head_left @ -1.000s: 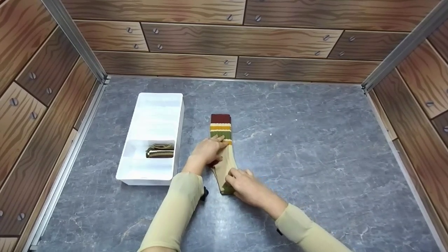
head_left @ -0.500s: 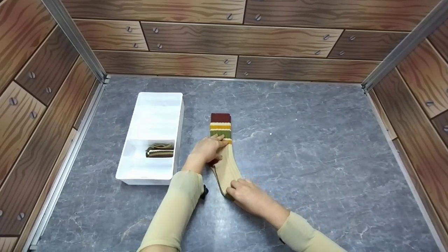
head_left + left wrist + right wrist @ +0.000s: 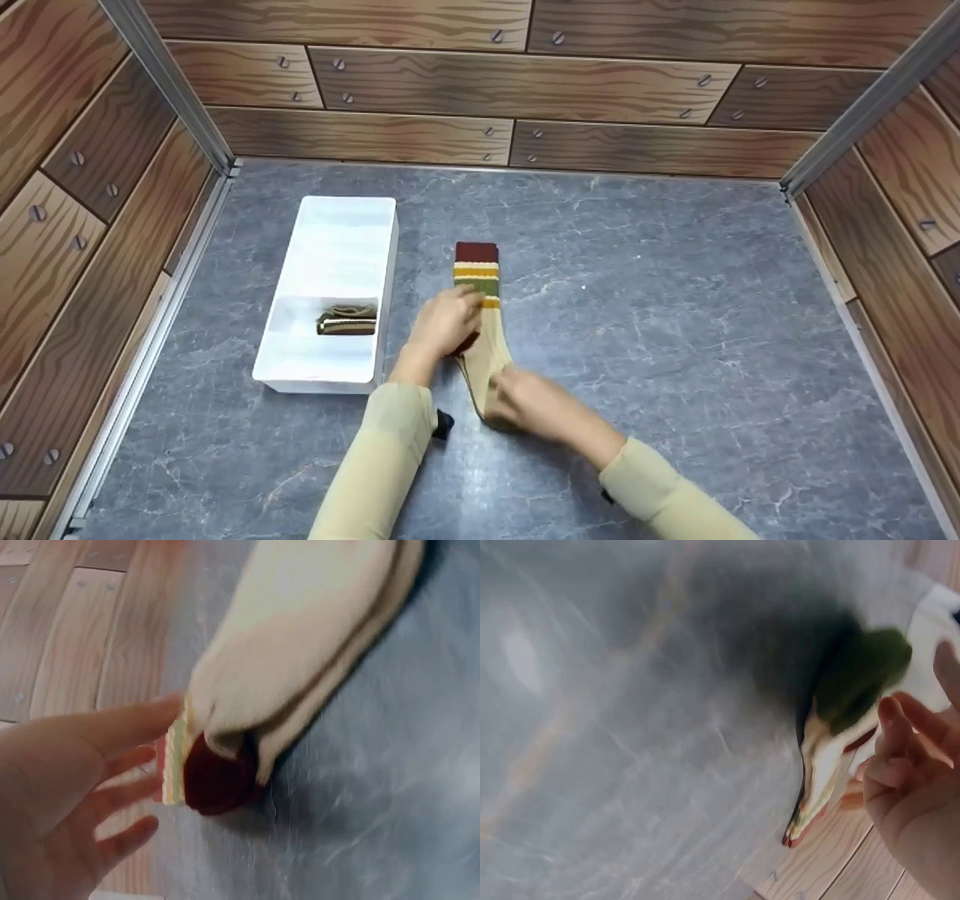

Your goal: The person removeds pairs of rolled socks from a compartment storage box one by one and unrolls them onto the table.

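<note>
A long beige sock [image 3: 491, 343] with a dark red, yellow and green striped cuff [image 3: 477, 268] lies lengthwise in the middle of the grey surface. My left hand [image 3: 446, 324] rests flat on its middle beside the dark red heel [image 3: 217, 780], its fingers [image 3: 112, 765] straight. At the near end my right hand [image 3: 529, 405] pinches the green toe [image 3: 862, 675] with curled fingers [image 3: 896, 742] and holds it slightly off the surface. The sock [image 3: 300, 637] looks like two layers stacked.
A white divided box [image 3: 341, 240] stands left of the sock, with a folded striped sock bundle [image 3: 346, 319] in its near compartment. Wood-pattern walls with metal corner posts enclose the grey marbled surface [image 3: 675, 337] at the back and sides.
My right hand slid toward me along the sock to its toe end and now moves there, blurred. My left hand stayed on the sock's middle.
</note>
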`<act>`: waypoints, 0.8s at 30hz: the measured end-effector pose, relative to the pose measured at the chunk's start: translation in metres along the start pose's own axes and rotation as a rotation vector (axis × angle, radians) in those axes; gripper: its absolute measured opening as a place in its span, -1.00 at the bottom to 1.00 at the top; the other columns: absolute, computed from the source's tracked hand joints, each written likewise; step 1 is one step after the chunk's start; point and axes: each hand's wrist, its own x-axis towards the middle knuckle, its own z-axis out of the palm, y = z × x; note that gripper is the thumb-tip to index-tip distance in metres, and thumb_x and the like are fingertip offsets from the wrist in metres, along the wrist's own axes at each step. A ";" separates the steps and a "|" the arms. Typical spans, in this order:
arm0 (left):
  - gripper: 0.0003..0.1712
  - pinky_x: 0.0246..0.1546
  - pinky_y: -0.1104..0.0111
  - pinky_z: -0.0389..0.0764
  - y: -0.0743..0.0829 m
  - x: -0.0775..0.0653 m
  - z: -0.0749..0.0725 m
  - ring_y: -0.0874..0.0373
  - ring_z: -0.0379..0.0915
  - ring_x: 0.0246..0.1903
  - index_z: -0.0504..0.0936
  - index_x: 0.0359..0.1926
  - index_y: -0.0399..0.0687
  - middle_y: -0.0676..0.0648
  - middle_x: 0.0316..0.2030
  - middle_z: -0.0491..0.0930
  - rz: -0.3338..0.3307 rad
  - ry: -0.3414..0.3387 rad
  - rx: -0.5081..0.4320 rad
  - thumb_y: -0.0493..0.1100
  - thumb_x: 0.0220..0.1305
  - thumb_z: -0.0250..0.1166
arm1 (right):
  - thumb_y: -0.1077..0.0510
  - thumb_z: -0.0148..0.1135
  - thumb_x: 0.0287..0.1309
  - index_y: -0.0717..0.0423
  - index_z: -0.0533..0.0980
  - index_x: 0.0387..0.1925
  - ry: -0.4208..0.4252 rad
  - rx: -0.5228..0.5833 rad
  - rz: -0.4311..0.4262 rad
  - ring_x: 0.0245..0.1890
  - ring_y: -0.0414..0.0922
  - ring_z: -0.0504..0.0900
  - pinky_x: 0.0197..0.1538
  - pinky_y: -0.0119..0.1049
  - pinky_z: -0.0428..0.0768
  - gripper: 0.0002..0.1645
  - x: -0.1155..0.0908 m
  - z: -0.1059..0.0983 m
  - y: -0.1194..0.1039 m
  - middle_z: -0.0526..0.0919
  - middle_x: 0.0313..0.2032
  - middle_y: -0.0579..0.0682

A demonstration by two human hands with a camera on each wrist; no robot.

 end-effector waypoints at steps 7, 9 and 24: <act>-0.71 -0.17 0.06 0.56 0.012 -0.012 0.007 -0.14 0.54 -0.18 0.62 -0.14 -0.28 -0.20 -0.20 0.57 -0.408 0.276 -0.261 -0.18 0.16 0.33 | 0.21 0.22 0.22 0.28 0.51 -0.22 0.173 0.230 0.342 -0.42 -0.09 0.53 -0.36 -0.25 0.57 -0.82 0.044 -0.023 0.031 0.55 -0.39 0.04; -0.71 -0.17 0.08 0.56 0.013 -0.014 0.011 -0.13 0.54 -0.20 0.61 -0.18 -0.30 -0.21 -0.23 0.56 -0.476 0.257 -0.297 -0.16 0.16 0.35 | 0.21 0.24 0.21 0.28 0.50 -0.21 0.175 0.278 0.413 -0.43 -0.06 0.53 -0.34 -0.20 0.55 -0.81 0.055 -0.023 0.041 0.54 -0.41 0.05; -0.92 -0.30 0.16 0.59 0.006 -0.017 0.022 -0.03 0.61 -0.38 0.68 -0.46 -0.17 -0.10 -0.45 0.66 -0.585 0.276 -0.395 -0.27 0.01 0.43 | 0.21 0.32 0.06 0.24 0.44 -0.31 0.206 0.500 0.625 -0.43 -0.13 0.51 -0.32 -0.32 0.49 -0.76 0.078 -0.004 0.057 0.55 -0.47 -0.02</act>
